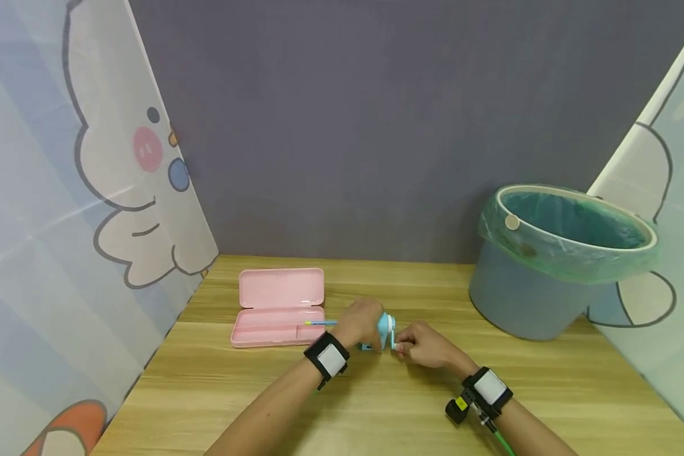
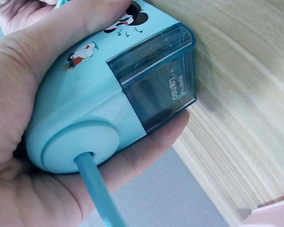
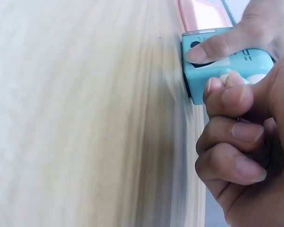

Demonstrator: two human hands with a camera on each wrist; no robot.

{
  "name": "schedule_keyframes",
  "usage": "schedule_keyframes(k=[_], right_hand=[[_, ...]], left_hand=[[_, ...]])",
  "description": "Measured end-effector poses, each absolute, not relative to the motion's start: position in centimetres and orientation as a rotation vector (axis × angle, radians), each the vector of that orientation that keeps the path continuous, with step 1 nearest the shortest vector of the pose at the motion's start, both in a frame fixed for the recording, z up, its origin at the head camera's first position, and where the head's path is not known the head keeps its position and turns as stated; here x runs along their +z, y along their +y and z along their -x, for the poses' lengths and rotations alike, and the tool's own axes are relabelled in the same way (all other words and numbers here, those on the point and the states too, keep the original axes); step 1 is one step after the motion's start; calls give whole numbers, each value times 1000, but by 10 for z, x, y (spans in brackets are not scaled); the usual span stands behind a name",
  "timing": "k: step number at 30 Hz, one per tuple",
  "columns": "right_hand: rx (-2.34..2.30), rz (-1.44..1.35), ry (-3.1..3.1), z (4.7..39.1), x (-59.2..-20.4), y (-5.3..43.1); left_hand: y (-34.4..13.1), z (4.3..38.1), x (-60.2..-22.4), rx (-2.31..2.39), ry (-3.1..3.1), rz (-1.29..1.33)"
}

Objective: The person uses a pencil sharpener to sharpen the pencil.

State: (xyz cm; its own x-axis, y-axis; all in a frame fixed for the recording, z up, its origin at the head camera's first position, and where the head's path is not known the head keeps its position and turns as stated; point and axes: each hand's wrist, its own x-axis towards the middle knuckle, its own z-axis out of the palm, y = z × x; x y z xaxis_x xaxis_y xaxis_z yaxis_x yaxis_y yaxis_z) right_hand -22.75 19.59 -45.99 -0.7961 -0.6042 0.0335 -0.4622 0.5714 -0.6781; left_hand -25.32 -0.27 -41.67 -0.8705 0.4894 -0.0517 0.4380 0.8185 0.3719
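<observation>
A light-blue crank pencil sharpener (image 2: pixel 92 87) with cartoon prints and a see-through shavings drawer (image 2: pixel 158 78) stands on the table. My left hand (image 1: pixel 360 324) grips its body, thumb on one side and fingers on the other. A blue pencil (image 2: pixel 98 187) sticks out of the round front hole; in the head view its yellowish end points left, over the pencil case. At the sharpener's right side, my right hand (image 1: pixel 427 345) pinches the crank handle (image 1: pixel 393 346) between thumb and forefinger. The other right fingers are curled in the right wrist view.
An opened pink pencil case (image 1: pixel 279 310) lies left of the sharpener, its lid tipped back. A bucket (image 1: pixel 532 294) with a green plastic liner stands at the right rear. Behind the wooden table (image 1: pixel 216 392) rises a grey wall, with printed curtains at both sides.
</observation>
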Motion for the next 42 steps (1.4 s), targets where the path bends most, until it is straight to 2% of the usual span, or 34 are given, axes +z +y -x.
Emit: schedule_keyframes(k=[20, 42], right_hand=[[-1118, 931, 2524, 220, -441, 201], [-1208, 971, 2652, 227, -425, 200]], left_hand=[[-2, 252, -419, 502, 2872, -702], [-2, 256, -419, 470, 2878, -733]])
